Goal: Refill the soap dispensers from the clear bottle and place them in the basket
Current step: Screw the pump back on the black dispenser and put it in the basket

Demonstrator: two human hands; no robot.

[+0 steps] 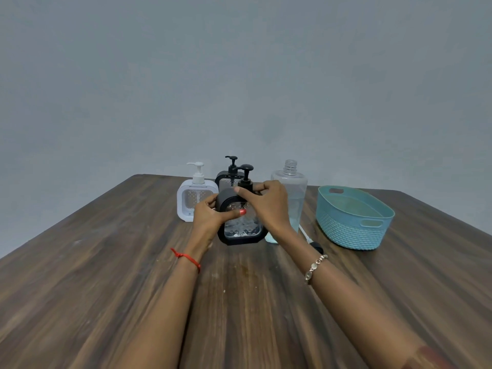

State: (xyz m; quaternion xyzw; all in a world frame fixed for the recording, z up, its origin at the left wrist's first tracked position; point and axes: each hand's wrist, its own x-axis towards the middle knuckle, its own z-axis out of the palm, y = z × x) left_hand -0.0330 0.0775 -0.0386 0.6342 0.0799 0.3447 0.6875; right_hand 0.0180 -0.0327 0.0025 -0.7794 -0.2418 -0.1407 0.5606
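On a dark wood-grain table (pixel 106 275), a person's left hand (pixel 210 217) wraps its fingers around the side of a squarish black soap dispenser (pixel 239 225) with a faceted clear window, while the right hand (pixel 266 203) pinches the collar below its pump. At two o'clock sits an oval teal basket (pixel 354 230) with a woven texture; just beside the dispenser at three o'clock stands the uncapped, smooth clear bottle (pixel 292 190). Behind, at eleven and twelve o'clock, stand a white dispenser (pixel 195 198) and a second black dispenser (pixel 229 177).

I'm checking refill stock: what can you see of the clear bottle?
The clear bottle stands upright on the wooden table, behind the right hand and left of the teal basket. It looks like transparent plastic, tall, with a bare threaded neck and no cap. Pale bluish liquid fills its lower part. The right wrist partly hides its base.
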